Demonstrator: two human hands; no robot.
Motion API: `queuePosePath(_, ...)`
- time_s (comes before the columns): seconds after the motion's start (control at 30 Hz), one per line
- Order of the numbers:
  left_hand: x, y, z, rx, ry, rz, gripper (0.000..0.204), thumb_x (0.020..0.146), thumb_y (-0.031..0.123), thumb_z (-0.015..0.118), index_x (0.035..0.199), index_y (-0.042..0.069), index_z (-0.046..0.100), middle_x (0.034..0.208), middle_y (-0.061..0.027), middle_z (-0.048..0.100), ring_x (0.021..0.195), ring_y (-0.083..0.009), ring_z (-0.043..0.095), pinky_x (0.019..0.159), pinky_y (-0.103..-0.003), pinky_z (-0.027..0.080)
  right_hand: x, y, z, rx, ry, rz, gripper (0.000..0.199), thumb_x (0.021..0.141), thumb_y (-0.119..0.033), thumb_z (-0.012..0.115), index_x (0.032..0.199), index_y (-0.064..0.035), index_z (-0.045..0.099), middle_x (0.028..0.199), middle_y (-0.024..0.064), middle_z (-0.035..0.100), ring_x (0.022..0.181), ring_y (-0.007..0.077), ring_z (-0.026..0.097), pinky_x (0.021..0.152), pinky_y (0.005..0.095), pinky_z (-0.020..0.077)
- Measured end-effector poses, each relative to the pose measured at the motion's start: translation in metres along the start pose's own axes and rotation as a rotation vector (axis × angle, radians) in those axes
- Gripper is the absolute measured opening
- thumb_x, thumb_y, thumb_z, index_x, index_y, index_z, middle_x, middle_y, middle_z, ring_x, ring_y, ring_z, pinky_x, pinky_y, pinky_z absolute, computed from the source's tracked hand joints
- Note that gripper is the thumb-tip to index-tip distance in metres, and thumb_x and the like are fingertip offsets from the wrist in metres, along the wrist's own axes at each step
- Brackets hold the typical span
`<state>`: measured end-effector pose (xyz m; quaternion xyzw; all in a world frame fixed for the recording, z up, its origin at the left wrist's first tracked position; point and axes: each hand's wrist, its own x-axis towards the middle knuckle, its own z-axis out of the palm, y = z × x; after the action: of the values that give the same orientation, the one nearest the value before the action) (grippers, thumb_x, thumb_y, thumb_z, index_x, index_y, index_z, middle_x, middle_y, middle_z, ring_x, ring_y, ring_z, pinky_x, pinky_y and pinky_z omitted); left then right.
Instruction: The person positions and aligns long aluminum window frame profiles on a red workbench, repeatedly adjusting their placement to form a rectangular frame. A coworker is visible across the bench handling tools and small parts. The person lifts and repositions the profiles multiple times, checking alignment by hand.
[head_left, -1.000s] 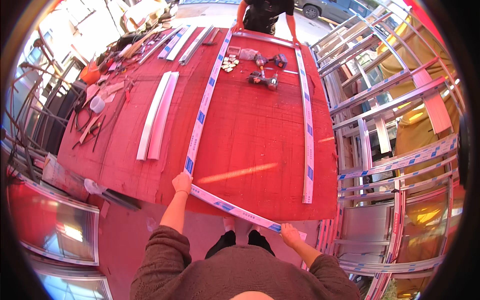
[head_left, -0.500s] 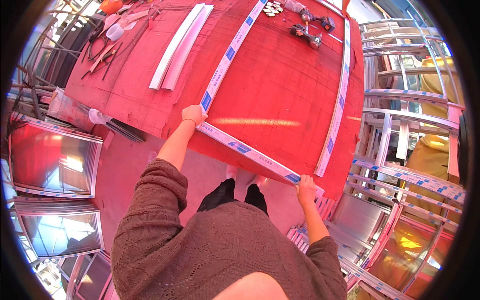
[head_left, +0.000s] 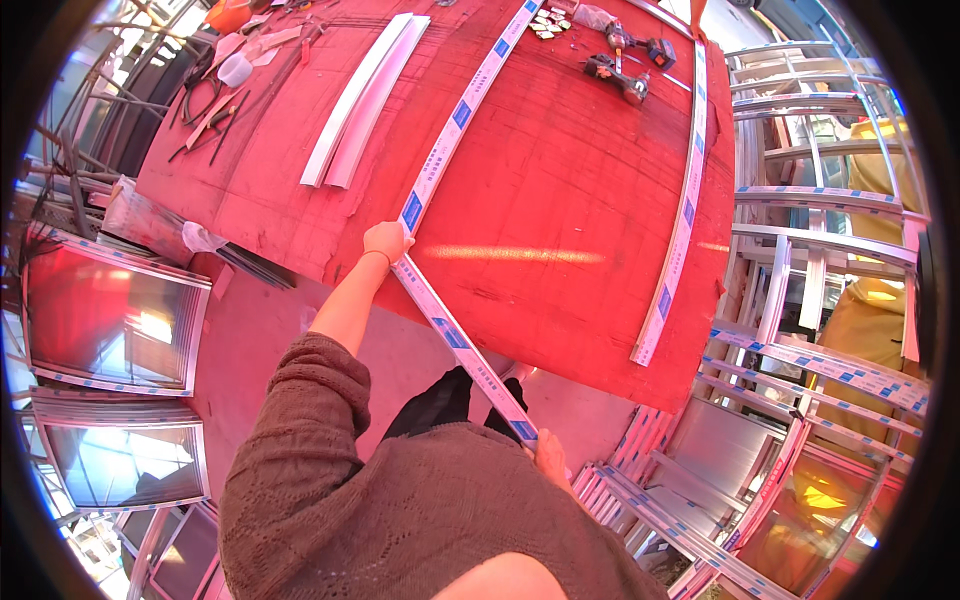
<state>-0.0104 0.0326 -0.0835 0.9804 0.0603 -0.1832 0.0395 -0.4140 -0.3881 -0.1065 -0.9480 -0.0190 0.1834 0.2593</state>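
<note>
At the near end of the long left metal profile (head_left: 462, 115), my left hand (head_left: 388, 241) is closed round the corner where a shorter profile (head_left: 455, 335) meets it. Blue-and-white film covers both pieces. My right hand (head_left: 550, 455) is closed on the near end of the shorter profile, close to my body; its fingers are partly hidden. The shorter piece slants from the table's edge out over the floor. Another filmed profile (head_left: 684, 215) lies along the table's right side, its near end apart from the piece I hold.
On the red table (head_left: 250, 200) lie two white strips (head_left: 365, 100), power drills (head_left: 618, 75), small metal parts (head_left: 550, 22) and scattered tools (head_left: 205, 120). Racks of metal frames (head_left: 810, 195) stand to the right. Glazed panels (head_left: 115, 320) lean at the left.
My right hand has swung toward my body and to the left, bringing the shorter profile's end off the table's edge. My left hand stays at the corner.
</note>
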Motion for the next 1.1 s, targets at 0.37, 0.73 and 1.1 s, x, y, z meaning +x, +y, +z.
queuePosePath(0.37, 0.001, -0.003, 0.004, 0.008, 0.011, 0.057, 0.042, 0.083, 0.043, 0.067, 0.090, 0.002, 0.071, 0.091, -0.0199, 0.071, 0.088, -0.0355, 0.069, 0.078, -0.046, 0.054, -0.048, -0.038, 0.050, 0.161, 0.071, 0.094, 0.046, 0.068, -0.017, 0.081, 0.096, -0.0031, 0.047, 0.087, 0.0207, 0.059, 0.082, 0.0409, 0.058, 0.070, 0.0480, 0.0469)
queuePosePath(0.73, 0.029, 0.004, 0.009, 0.091, 0.060, 0.033, 0.046, 0.085, 0.049, 0.065, 0.097, 0.006, 0.072, 0.099, -0.0167, 0.071, 0.095, -0.0330, 0.068, 0.082, -0.045, 0.053, -0.284, 0.018, 0.085, 0.123, 0.041, 0.428, 0.046, 0.067, -0.018, 0.081, 0.095, -0.0010, 0.049, 0.084, 0.0220, 0.057, 0.080, 0.0439, 0.056, 0.068, 0.0508, 0.0451)
queuePosePath(1.1, -0.048, -0.082, 0.039, -0.338, 0.380, -0.034, 0.046, 0.091, 0.044, 0.059, 0.087, -0.002, 0.059, 0.090, -0.0285, 0.065, 0.091, -0.0464, 0.061, 0.076, -0.055, 0.046, -0.346, 0.021, 0.029, 0.200, 0.039, 0.301, 0.089, 0.080, -0.014, 0.070, 0.151, -0.0015, 0.018, 0.098, 0.0251, 0.060, 0.083, 0.0409, 0.060, 0.073, 0.0500, 0.0477)
